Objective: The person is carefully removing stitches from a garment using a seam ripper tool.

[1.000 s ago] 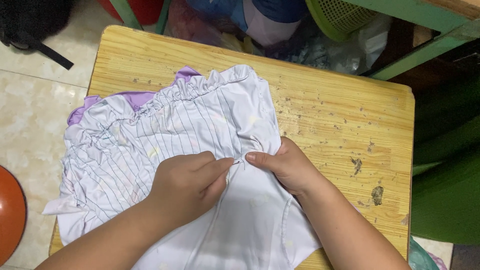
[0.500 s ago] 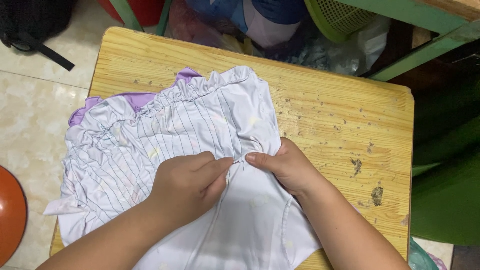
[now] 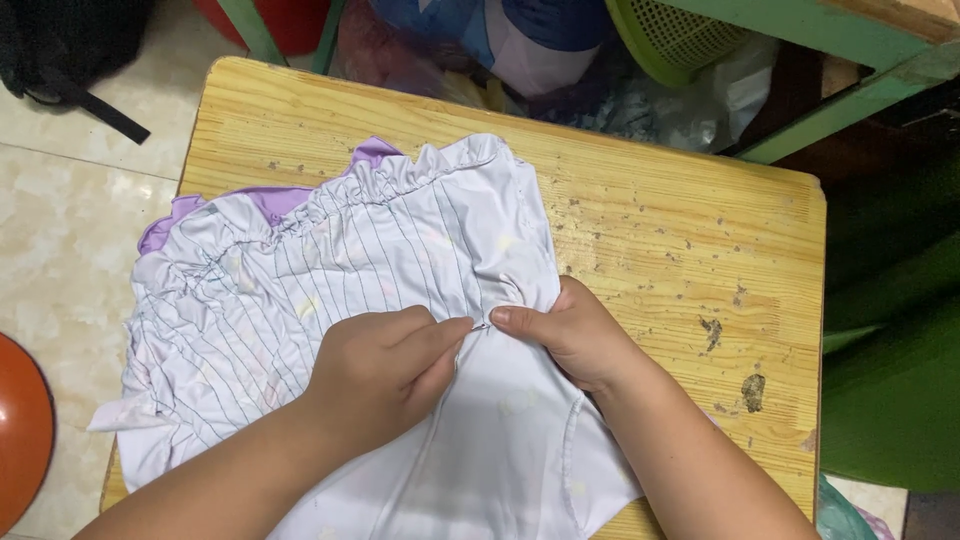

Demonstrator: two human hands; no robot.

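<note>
Head view: a thin, white pinstriped garment point(image 3: 380, 300) with a gathered ruffle and purple lining lies rumpled on the scuffed wooden worktop point(image 3: 680, 220). At its centre, left hand point(image 3: 385, 375) and right hand point(image 3: 565, 335) pinch its fabric.

A pale lilac-white garment point(image 3: 380, 290) is marked with thin dark vertical stripes, and brighter purple fabric point(image 3: 270, 203) is seen along its gathered upper edge. The table point(image 3: 680, 220) is yellowish wood, speckled with dark spots. Green is seen on the basket point(image 3: 670, 40), and orange-red on the round object point(image 3: 20, 430).
</note>
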